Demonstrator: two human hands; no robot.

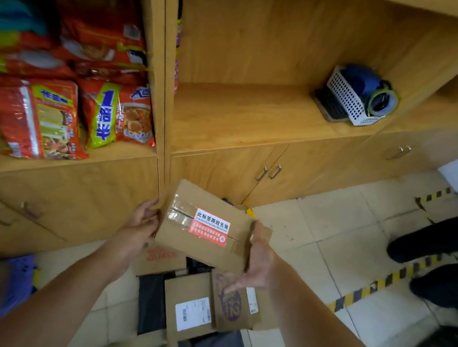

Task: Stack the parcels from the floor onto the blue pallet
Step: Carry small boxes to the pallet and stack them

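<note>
Head view: tiled floor with hazard tape, wooden shelving behind.

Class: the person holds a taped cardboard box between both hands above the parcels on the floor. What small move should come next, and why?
Probably swing the cardboard box, held between left hand and right hand, leftward toward the blue pallet at lower left, since it is already lifted off the floor.
</note>
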